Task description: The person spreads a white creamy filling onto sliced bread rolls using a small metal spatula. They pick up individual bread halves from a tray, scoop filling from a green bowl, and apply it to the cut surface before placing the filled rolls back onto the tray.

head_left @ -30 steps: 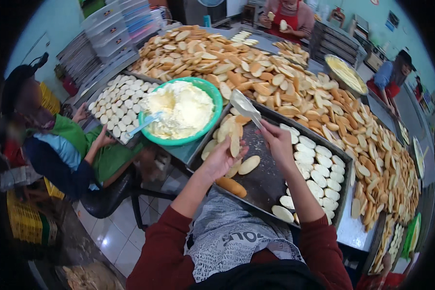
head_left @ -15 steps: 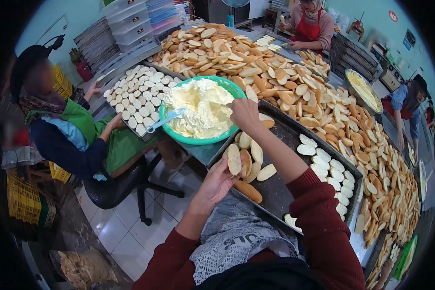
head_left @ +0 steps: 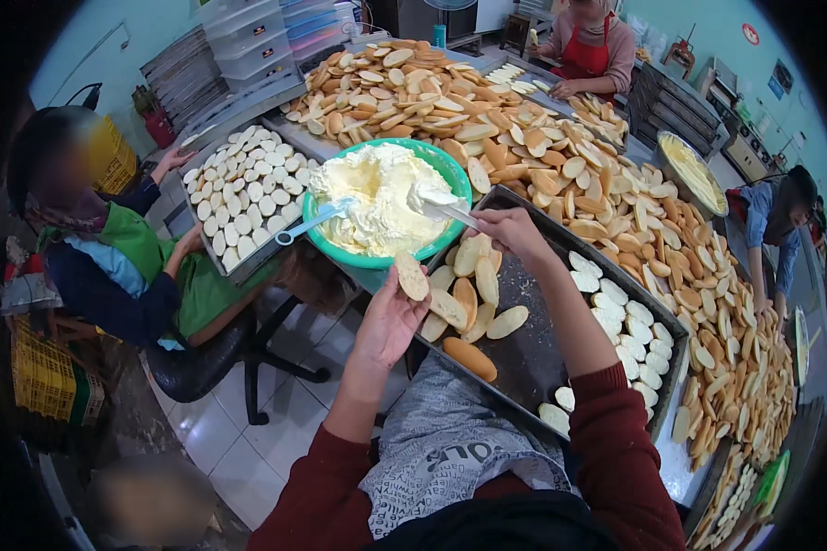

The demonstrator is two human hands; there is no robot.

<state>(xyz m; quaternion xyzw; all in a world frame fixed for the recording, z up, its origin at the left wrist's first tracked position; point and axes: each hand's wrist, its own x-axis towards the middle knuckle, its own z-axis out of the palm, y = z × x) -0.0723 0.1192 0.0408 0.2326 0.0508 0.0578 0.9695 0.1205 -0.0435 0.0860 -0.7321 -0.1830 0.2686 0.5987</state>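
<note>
My left hand (head_left: 386, 323) holds an oval bread slice (head_left: 411, 276) upright between thumb and fingers, just below the bowl's near rim. In my right hand (head_left: 516, 235) is the handle of a metal spatula (head_left: 458, 214), its cream-coated blade over the right side of the bowl. The green bowl (head_left: 462, 170) is heaped with pale yellow cream (head_left: 377, 197), and a light blue plastic spatula (head_left: 314, 220) rests in it at the left. Under my right forearm lies a dark metal tray (head_left: 533, 321) with plain bread slices (head_left: 508, 322) at its left and cream-covered slices (head_left: 636, 349) at its right.
A large pile of bread slices (head_left: 542, 156) covers the table behind and to the right. At left, a person in a green apron (head_left: 129, 248) holds a tray of pale slices (head_left: 248, 188). Other people work at the back and far right. A black chair (head_left: 220, 354) stands at lower left.
My right hand has moved right and toward me, bringing the spatula's blade into view. My left hand has moved the slice up and left. The person at left and their tray have shifted left.
</note>
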